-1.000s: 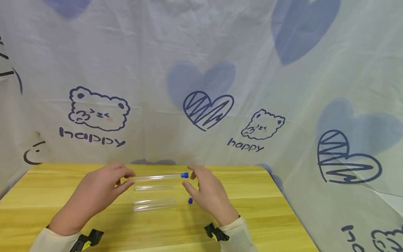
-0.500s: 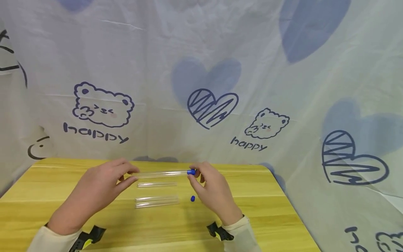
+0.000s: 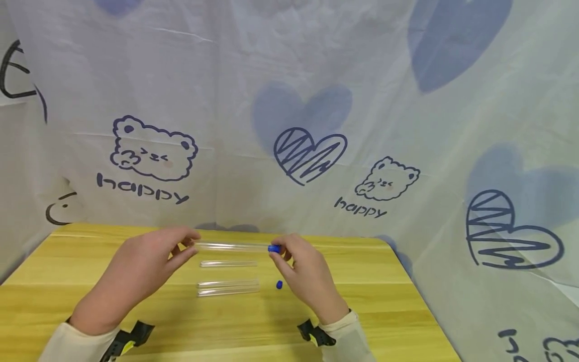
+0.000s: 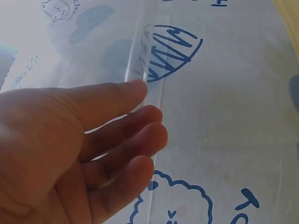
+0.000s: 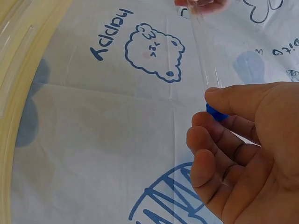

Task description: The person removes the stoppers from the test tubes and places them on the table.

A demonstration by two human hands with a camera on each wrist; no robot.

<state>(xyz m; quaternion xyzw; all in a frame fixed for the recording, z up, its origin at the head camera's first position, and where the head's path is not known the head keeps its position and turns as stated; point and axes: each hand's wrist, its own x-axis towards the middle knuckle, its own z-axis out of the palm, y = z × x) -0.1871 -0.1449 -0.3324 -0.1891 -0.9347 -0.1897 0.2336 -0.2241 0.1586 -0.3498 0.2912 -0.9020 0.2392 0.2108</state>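
A clear test tube (image 3: 235, 247) with a blue cap (image 3: 273, 248) is held level above the table between both hands. My left hand (image 3: 151, 271) pinches its left end between thumb and fingertips. At the other end my right hand (image 3: 309, 274) pinches the blue cap, which shows between thumb and fingers in the right wrist view as a blue cap (image 5: 216, 112). In the left wrist view the tube (image 4: 140, 56) runs up from the left thumb tip.
Below the held tube, several clear tubes lie on the wooden table (image 3: 217, 332), one tube (image 3: 228, 264) nearer the back and a group of tubes (image 3: 228, 287) nearer the front. A loose blue cap (image 3: 279, 284) lies to their right. A printed cloth (image 3: 244, 201) hangs behind the table.
My right hand has closed its thumb and fingers on the blue cap, which stood free of it a second ago. The left hand keeps its pinch; the view has shifted slightly.
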